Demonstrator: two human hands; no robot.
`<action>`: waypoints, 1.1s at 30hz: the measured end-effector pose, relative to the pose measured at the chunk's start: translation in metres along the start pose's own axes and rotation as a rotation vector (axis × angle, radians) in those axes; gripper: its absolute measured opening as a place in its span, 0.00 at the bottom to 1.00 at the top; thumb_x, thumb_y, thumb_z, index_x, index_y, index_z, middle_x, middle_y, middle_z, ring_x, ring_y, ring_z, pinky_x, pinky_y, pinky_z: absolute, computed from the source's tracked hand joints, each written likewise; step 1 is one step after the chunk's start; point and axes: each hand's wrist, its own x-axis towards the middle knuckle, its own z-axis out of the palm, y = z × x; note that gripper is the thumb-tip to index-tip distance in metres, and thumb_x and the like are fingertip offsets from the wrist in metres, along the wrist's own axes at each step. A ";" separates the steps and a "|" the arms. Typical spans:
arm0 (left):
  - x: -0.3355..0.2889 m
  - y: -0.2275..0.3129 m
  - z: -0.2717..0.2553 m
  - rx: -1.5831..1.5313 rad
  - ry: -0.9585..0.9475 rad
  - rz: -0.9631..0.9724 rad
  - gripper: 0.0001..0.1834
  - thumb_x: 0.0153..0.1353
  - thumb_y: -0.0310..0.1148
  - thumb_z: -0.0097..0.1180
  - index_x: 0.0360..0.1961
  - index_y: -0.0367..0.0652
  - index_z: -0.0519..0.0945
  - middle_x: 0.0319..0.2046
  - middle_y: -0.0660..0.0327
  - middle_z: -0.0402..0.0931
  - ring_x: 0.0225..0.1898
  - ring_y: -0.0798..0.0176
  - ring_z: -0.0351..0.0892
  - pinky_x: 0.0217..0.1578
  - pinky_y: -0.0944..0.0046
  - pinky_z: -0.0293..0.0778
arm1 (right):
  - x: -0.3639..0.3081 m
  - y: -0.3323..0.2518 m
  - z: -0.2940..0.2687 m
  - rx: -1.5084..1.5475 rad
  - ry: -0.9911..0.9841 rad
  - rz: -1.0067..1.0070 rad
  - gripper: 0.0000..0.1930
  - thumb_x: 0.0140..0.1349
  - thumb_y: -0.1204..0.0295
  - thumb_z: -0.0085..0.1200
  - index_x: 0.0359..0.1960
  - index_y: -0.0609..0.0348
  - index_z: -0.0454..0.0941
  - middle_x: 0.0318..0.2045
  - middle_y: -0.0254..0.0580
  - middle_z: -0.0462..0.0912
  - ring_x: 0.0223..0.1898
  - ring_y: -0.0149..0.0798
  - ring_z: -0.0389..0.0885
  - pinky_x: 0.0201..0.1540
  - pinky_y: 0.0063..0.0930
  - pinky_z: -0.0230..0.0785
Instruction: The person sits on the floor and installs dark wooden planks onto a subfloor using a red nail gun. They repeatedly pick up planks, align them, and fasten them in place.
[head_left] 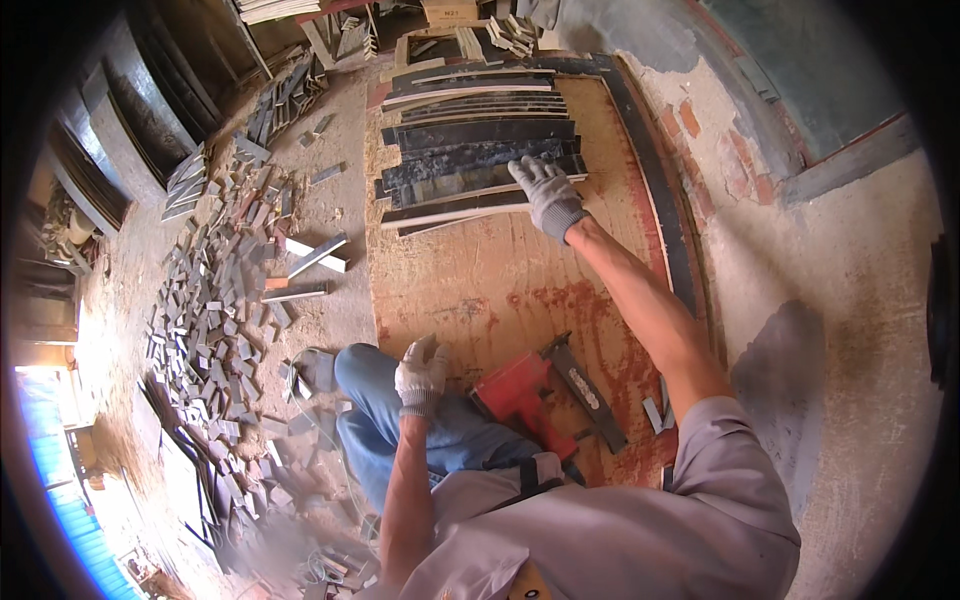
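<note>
Strips (pixel 480 160) of dark-faced board lie stacked side by side at the far end of a plywood sheet (pixel 500 290), their long edges running left to right, some pale edges showing. Head view only. Right hand (pixel 548 196), in a grey knit glove, reaches forward with the arm nearly straight; its fingers lie spread flat over the near right corner of the stack, palm down, pressing on the top strips rather than pinching any one. Left hand (pixel 420 375), gloved the same, rests on the knee (pixel 365 372) in blue jeans, fingers loosely curled; whether it grips anything I cannot tell. Red nail gun (pixel 520 398) lies on the sheet just right of the left hand, close to the knee, its black magazine (pixel 590 385) angled toward the right; neither hand touches it. Long dark strip (pixel 660 190) curves along the right edge of the sheet, next to a rough plastered wall (pixel 830 250) with brick showing through. Left of the sheet, the dusty floor (pixel 330 200) is littered with small grey offcuts (pixel 210 310), plus a few longer pale battens (pixel 315 255). More boards and offcuts are heaped beyond the stack, at the top. Grey short-sleeved shirt (pixel 620 530) fills the lower edge.
</note>
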 end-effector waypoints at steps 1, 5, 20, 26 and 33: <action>0.000 -0.001 -0.001 -0.016 0.016 0.003 0.21 0.62 0.44 0.63 0.49 0.41 0.84 0.42 0.50 0.86 0.42 0.48 0.87 0.44 0.54 0.81 | 0.004 0.001 0.001 -0.008 0.007 0.013 0.37 0.62 0.74 0.45 0.76 0.48 0.56 0.68 0.48 0.68 0.67 0.48 0.67 0.68 0.44 0.57; -0.001 -0.006 -0.010 0.002 0.045 -0.006 0.20 0.62 0.44 0.64 0.49 0.42 0.84 0.41 0.50 0.86 0.41 0.49 0.87 0.44 0.55 0.81 | 0.022 -0.024 -0.032 -0.036 -0.248 0.046 0.30 0.57 0.70 0.52 0.65 0.54 0.66 0.51 0.49 0.74 0.55 0.49 0.72 0.56 0.47 0.67; 0.028 -0.012 -0.022 0.122 0.231 -0.022 0.44 0.59 0.52 0.66 0.70 0.42 0.64 0.64 0.45 0.68 0.64 0.42 0.71 0.61 0.47 0.70 | -0.190 -0.103 0.008 0.157 -0.121 -0.080 0.35 0.47 0.71 0.64 0.62 0.54 0.70 0.48 0.49 0.78 0.47 0.54 0.79 0.49 0.46 0.74; 0.075 -0.016 -0.008 0.288 0.073 0.129 0.44 0.57 0.43 0.66 0.73 0.46 0.62 0.72 0.49 0.60 0.72 0.43 0.59 0.69 0.49 0.61 | -0.174 -0.074 -0.009 0.549 -0.303 -0.131 0.27 0.51 0.68 0.65 0.56 0.53 0.76 0.45 0.49 0.81 0.48 0.53 0.80 0.50 0.44 0.73; 0.135 -0.010 -0.012 0.663 -0.212 0.287 0.40 0.61 0.37 0.60 0.74 0.49 0.61 0.73 0.51 0.58 0.71 0.45 0.59 0.68 0.51 0.63 | -0.188 -0.047 -0.024 0.426 -0.386 0.007 0.24 0.57 0.62 0.65 0.55 0.48 0.76 0.49 0.44 0.80 0.52 0.51 0.78 0.57 0.46 0.68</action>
